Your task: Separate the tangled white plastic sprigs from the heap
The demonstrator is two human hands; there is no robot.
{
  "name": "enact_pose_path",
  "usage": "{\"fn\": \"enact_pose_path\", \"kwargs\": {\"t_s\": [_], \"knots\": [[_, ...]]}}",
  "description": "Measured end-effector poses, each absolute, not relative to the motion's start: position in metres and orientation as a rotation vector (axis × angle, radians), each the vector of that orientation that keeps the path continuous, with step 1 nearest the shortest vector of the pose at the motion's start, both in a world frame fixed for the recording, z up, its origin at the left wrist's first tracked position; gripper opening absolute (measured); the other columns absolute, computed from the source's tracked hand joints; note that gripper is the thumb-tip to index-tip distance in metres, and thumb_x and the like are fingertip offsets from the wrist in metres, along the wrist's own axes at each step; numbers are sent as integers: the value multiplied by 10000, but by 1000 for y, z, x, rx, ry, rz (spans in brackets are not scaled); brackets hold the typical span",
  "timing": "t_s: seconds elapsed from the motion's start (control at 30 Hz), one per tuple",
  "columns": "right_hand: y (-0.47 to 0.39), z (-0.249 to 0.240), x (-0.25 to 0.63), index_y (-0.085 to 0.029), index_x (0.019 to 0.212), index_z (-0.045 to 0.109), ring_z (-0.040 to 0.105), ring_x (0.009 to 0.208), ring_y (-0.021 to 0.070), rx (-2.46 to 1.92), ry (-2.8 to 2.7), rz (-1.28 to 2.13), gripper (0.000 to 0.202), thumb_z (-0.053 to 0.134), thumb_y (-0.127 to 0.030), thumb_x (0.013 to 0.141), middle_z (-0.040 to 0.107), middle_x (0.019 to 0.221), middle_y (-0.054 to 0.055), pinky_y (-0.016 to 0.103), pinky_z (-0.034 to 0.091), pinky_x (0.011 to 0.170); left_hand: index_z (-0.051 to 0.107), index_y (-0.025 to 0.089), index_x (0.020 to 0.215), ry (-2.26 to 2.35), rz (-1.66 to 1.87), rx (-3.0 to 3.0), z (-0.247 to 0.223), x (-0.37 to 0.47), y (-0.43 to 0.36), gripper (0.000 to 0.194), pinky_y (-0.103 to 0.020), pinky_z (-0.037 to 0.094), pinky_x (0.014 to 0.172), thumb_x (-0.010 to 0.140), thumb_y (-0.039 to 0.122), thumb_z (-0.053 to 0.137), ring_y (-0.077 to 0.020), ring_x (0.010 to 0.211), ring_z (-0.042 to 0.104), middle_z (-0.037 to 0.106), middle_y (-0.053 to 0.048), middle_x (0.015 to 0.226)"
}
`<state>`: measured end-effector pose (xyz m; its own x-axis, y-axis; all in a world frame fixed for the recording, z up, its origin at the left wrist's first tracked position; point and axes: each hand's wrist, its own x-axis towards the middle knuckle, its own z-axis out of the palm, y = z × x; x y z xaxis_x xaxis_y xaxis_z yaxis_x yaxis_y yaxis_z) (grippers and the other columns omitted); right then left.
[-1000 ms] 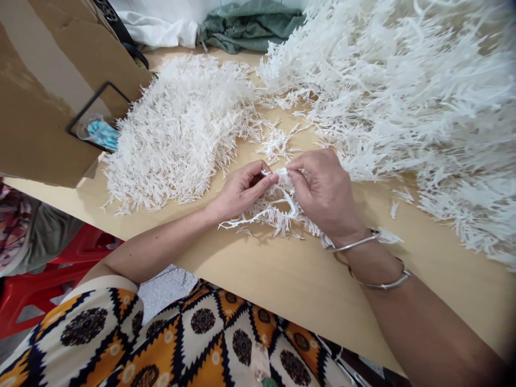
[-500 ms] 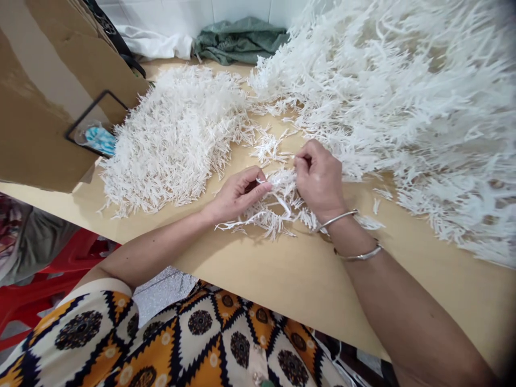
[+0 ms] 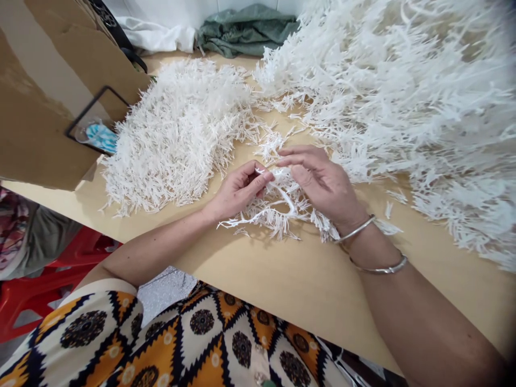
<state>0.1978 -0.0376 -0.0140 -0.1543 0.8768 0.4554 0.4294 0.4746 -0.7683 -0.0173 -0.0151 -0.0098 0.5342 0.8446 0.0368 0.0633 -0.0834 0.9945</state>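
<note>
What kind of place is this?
Possibly a small workshop or home workroom: white frayed strands are heaped on a table, beside a cardboard box, with a red plastic seat nearby.

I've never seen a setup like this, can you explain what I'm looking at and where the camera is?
There's no robot: these are a person's bare hands, seen from a camera on their head. The left hand pinches a white piece. The right hand, wearing bangles, is open beside it; I can't tell if it touches anything. On the table lie a left heap and a larger right heap of white, branching bits, with more under the hands. A cardboard box stands at left.
</note>
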Motion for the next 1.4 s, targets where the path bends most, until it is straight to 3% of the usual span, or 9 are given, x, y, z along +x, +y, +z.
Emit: {"fn": "enact_pose_path", "kwargs": {"t_s": [0.17,0.33,0.57,0.8,0.9,1.07,1.17,1.27,1.4], "knots": [[-34,-22,200,-323,1062,762,697,1251,266,-1071,-1848,665,120,724,-335,949,774,1295,37,557,515,1132,602,188,942,816,778,1536,-9,-17,-15,366,-214,416,594,1003,545,655,-59,615,505,572,45,682],[-35,-24,197,-285,953,703,719,1180,259,-1093,-1783,699,16,700,-270,946,788,1216,33,519,527,1077,599,189,926,784,795,1528,-11,-16,-15,412,-217,426,599,967,590,685,-62,615,524,566,48,681],[-39,-25,180,-263,908,542,630,855,236,-1336,-1816,465,84,557,-191,950,680,897,49,423,513,835,570,185,861,782,799,1625,-14,-17,-13,382,-231,371,578,1014,528,641,-61,598,467,535,43,666],[-23,-37,194,-278,860,505,624,731,210,-1443,-1487,448,162,621,-211,951,717,833,34,408,510,747,642,185,906,676,804,1796,-13,-19,-16,287,-224,410,619,1000,452,688,-65,674,520,571,18,784],[-25,-34,199,-269,898,578,674,793,193,-1363,-1411,532,112,625,-295,997,737,893,25,399,547,798,635,187,961,669,811,1677,-14,-18,-16,303,-229,463,640,1022,484,644,-66,674,562,577,15,806],[-25,-33,202,-277,1018,654,715,871,181,-1254,-1169,434,63,607,-321,1018,720,893,2,415,572,922,671,186,897,651,916,1863,-9,-20,-13,338,-295,518,846,1066,459,565,-119,873,616,657,-43,887],[-23,-39,205,-355,1282,631,723,1107,224,-1218,-1208,403,280,630,-329,1003,721,1224,52,482,570,1049,661,188,910,657,957,1842,-8,-21,-13,283,-270,508,818,1061,416,592,-98,862,600,653,-28,897],[-29,-37,203,-357,1391,603,638,1322,284,-1239,-1324,308,392,633,-357,1000,604,1477,88,545,571,1081,580,214,1027,650,1017,1673,-17,-18,-13,190,-205,493,718,1011,370,688,-53,799,591,636,7,941],[-39,-21,193,-312,1333,666,600,1396,304,-1185,-1535,244,326,615,-326,1012,657,1442,106,572,550,1116,420,291,1174,648,1084,1529,-33,-16,-10,441,-203,561,761,935,375,781,-53,892,685,644,-2,1185]]}}
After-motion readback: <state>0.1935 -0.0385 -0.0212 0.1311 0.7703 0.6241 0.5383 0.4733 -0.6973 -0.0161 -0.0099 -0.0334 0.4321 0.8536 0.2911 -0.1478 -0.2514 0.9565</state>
